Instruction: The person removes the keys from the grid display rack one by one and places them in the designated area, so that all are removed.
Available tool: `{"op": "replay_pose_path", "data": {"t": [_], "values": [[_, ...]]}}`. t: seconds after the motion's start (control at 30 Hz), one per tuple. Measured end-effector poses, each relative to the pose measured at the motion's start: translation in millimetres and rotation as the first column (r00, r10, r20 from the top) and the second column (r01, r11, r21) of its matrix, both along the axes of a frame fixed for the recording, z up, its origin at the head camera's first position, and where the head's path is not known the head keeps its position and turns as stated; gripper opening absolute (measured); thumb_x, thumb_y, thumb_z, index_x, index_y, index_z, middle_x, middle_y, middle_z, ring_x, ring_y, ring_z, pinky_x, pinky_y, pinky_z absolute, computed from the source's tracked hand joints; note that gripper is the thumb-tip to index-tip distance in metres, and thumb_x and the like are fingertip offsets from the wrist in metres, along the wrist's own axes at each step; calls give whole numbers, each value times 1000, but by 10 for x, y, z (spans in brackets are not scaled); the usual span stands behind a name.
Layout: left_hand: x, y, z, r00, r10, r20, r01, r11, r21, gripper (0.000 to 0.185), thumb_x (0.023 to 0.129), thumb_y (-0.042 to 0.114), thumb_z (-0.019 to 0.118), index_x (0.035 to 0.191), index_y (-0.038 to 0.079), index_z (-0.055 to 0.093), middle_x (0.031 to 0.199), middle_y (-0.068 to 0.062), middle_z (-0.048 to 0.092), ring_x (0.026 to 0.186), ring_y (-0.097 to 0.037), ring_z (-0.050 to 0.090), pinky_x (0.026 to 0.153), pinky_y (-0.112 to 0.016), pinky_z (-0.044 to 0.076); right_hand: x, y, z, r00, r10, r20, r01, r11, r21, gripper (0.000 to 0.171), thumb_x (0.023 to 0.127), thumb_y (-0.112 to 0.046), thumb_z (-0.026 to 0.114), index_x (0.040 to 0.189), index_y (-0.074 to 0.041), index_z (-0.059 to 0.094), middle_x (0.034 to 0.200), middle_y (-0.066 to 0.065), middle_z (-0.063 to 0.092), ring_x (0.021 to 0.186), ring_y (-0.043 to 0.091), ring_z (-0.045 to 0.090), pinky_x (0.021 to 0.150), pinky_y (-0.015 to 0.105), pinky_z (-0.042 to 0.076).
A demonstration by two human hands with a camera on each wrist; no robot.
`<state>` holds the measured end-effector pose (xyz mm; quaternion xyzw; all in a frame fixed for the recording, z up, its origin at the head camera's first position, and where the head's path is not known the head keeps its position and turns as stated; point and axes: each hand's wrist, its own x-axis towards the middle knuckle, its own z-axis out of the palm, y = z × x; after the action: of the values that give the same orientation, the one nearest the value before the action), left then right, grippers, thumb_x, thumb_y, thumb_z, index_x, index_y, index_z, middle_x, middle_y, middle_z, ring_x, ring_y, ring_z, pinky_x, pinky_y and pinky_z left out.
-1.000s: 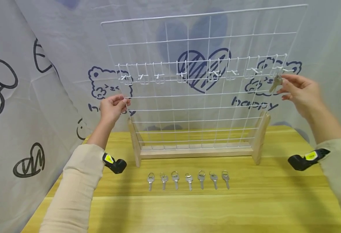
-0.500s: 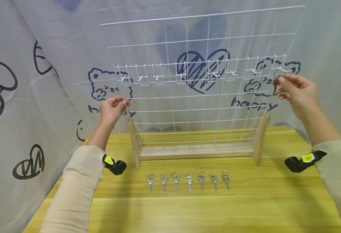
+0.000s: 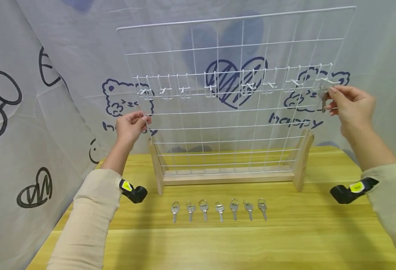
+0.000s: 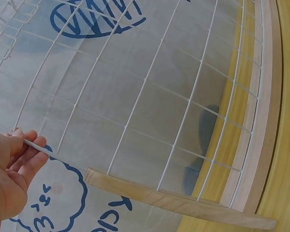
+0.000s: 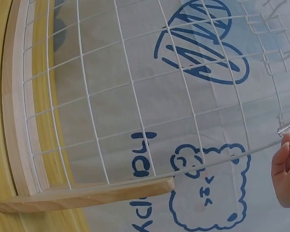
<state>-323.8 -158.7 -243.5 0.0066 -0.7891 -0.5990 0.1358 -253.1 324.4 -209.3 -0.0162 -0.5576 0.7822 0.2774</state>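
The small silver key [image 3: 323, 98] had been raised to the rightmost white hook [image 3: 329, 80], pinched by the right hand [image 3: 351, 107]. The white wire grid panel [image 3: 231, 93] was gripped at its left edge by the left hand [image 3: 130, 125]; seven keys [image 3: 219, 209] were lined up on the wooden table [image 3: 285, 240].

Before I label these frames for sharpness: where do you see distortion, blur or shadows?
Head view: even, soft light; the wire grid bows slightly at its edges, the key in the right hand is small and slightly blurred, and faint shadows lie beside the keys on the table. Left wrist view: strong fisheye curves the wires, with the left hand sharp. Right wrist view: the same curving, and the fingers are cut off by the edge.
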Motion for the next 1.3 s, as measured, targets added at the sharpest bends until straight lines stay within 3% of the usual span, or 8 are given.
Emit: {"op": "replay_pose_path", "data": {"t": [0.17,0.3,0.47,0.53,0.73,1.0,1.3], "values": [[-3,10,-2,1000,-1,1,1,1000,-10,29,93,11,56,119,-3,58,105,-4,70,75,6,61,74,-9,54,41,-20,37,997,-69,44,67,997,41,5,79,-8,72,76,-11,70,64,-6,68,42,7,51,35,15,42],[-4,3,16,1000,-15,-12,15,1000,-8,29,92,9,56,118,-4,58,99,-1,71,73,6,61,73,-10,54,97,-17,80,992,-96,80,89,993,76,5,79,-10,72,74,-13,70,63,-8,67,40,7,45,34,14,39],[-3,-25,34,998,-51,-37,51,999,-4,29,92,6,56,117,-8,57,78,14,69,69,7,62,71,-10,54,173,-4,128,989,-122,85,113,989,99,4,78,-14,73,75,-14,70,65,-9,67,40,7,41,35,14,37],[-6,-42,36,997,-68,-44,68,998,8,30,91,6,56,118,-9,56,67,23,62,68,8,62,70,-9,54,199,-7,139,986,-147,74,138,984,116,5,78,-15,73,75,-14,69,66,-10,67,40,6,41,35,14,36],[-9,-105,35,994,-107,-34,108,994,24,35,91,6,57,122,-8,53,70,23,63,70,8,62,71,-10,54,273,-29,166,979,-193,59,180,967,182,5,77,-17,73,76,-16,69,69,-11,66,41,6,41,35,13,37],[-19,-111,13,993,-111,-44,113,992,48,34,90,5,58,120,-9,54,67,24,63,70,7,63,68,-8,54,359,-63,121,985,-153,83,134,970,201,3,78,-15,73,77,-16,70,67,-11,67,40,7,44,35,14,39],[-30,-92,-8,990,-122,-65,126,989,72,33,90,4,57,119,-12,53,66,24,63,69,7,63,66,-8,54,403,-106,-106,993,-51,109,23,970,243,3,79,-16,72,78,-18,70,66,-12,68,43,5,47,37,14,41]]}}
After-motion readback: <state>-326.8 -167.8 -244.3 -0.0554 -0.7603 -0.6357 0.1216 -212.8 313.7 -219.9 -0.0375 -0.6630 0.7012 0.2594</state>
